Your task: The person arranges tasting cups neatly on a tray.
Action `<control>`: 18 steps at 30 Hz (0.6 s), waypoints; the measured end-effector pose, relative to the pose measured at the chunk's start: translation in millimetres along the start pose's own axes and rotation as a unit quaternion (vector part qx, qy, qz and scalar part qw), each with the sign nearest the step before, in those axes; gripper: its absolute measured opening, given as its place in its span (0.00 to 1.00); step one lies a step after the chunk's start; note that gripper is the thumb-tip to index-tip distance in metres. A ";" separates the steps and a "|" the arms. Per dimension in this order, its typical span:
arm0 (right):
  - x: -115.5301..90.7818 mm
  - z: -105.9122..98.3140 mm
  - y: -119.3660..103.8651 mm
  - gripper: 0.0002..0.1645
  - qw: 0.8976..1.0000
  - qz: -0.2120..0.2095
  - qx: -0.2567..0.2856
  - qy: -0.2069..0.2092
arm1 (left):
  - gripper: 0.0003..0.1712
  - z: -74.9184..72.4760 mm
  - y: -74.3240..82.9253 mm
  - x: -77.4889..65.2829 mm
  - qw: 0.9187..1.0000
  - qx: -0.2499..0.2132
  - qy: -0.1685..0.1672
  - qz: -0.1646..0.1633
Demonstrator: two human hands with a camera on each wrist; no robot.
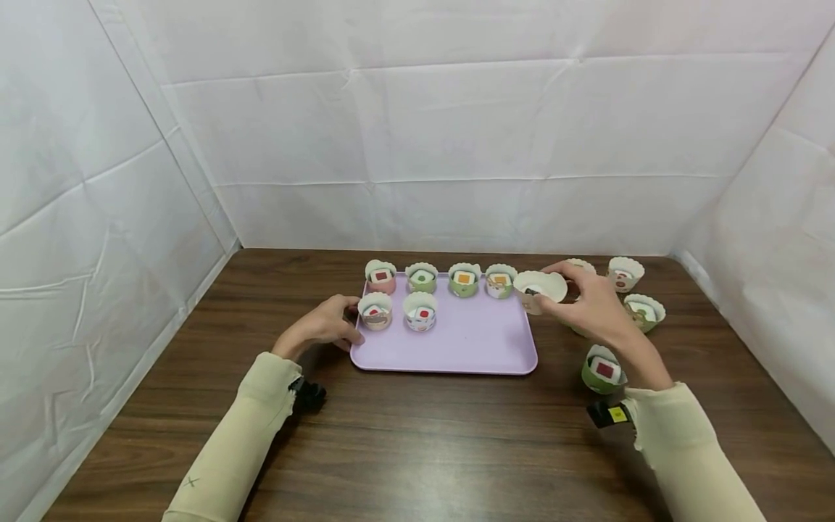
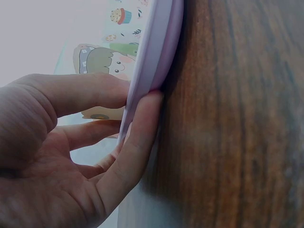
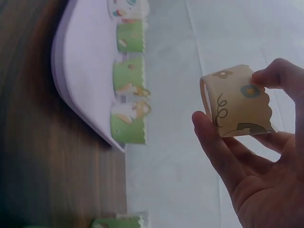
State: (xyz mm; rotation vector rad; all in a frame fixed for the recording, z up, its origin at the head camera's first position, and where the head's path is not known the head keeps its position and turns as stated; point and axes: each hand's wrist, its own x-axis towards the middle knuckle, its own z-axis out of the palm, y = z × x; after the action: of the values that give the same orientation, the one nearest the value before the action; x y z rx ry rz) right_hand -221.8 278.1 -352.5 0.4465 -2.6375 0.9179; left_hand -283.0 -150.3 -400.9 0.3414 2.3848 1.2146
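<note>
My left hand [image 1: 326,321] pinches the left rim of a lilac tray [image 1: 470,344], with thumb and fingers on either side of it in the left wrist view. To the right, my right hand [image 1: 590,301] holds a cream paper baking cup [image 3: 240,102] between thumb and fingers, raised over the tray's right edge. Two rows of cups stand on the tray: a pink cup [image 1: 385,286], green cups and a patterned cup [image 1: 499,291] at the back, and a brown-and-white cup [image 1: 375,320] and a white printed cup [image 1: 420,323] in front. Small white blocks with coloured marks sit inside them.
Right of the tray, several more cups stand on the brown wooden table [image 1: 417,449]: a white cup [image 1: 620,281], a green-and-white cup [image 1: 655,312] and a green cup [image 1: 596,382] under my right forearm. Others are partly hidden behind my right hand. White cloth [image 1: 457,130] encloses the table's back and sides.
</note>
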 end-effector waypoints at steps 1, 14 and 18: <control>0.7 2.9 -0.7 0.21 1.000 -0.004 0.003 -0.002 | 0.35 0.2 -0.2 0.1 1.000 0.000 0.001 -0.001; 12.7 33.3 -13.9 0.21 1.000 -0.018 -0.011 0.008 | 0.34 -0.4 -1.6 -1.0 1.000 0.003 0.004 0.005; 17.7 48.1 -18.8 0.24 1.000 -0.010 -0.025 -0.016 | 0.34 -0.4 -1.7 0.5 1.000 0.004 0.001 0.010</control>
State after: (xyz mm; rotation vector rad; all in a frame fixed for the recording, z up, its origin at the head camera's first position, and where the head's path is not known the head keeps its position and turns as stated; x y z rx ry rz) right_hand -239.6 230.1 -371.3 0.4789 -2.6727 0.8432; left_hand -283.7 -151.3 -402.2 0.3683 2.3943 1.2159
